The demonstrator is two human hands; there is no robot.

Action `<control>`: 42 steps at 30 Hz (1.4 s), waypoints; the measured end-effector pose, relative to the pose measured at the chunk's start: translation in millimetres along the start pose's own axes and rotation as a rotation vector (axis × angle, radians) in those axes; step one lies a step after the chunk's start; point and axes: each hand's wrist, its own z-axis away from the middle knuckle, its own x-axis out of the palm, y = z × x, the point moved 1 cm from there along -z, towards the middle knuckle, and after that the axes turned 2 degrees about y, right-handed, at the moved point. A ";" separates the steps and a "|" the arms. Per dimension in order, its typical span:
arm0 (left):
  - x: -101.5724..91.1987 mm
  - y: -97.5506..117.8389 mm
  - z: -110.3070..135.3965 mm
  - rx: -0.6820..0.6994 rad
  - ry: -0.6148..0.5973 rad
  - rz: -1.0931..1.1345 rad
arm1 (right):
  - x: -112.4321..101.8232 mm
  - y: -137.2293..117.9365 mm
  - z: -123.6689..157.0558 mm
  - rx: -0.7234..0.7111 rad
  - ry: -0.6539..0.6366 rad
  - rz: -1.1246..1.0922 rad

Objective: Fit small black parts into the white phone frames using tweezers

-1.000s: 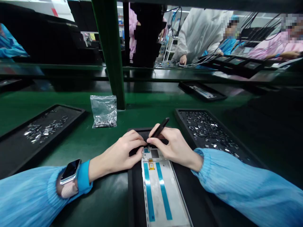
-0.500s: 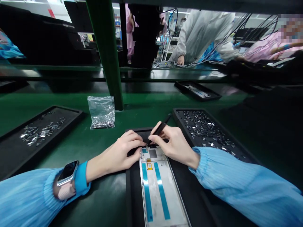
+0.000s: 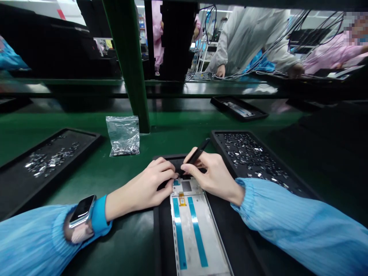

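A white phone frame (image 3: pixel 198 234) with two blue strips lies in a black tray (image 3: pixel 247 253) in front of me. My right hand (image 3: pixel 214 176) grips black tweezers (image 3: pixel 199 152), their tip down at the frame's top edge. My left hand (image 3: pixel 146 186) rests on the frame's top left corner, with thumb and fingertips pinched close to the tweezer tip. Whether it holds a small part I cannot tell. A smartwatch (image 3: pixel 83 211) sits on my left wrist.
A black tray (image 3: pixel 255 161) of several small metal parts stands to the right, and another parts tray (image 3: pixel 43 161) to the left. A clear bag (image 3: pixel 123 135) of parts leans by a green post (image 3: pixel 129 65). Co-workers in smocks stand behind the far shelf (image 3: pixel 250 38).
Both hands stay at the frame's top end. The tweezers have tilted down slightly and the tip has pressed closer to the frame. The view shifted a little.
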 end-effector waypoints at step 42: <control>0.6 -0.5 -0.4 0.021 0.094 0.006 | 1.2 -3.3 -0.5 -0.101 -0.017 0.072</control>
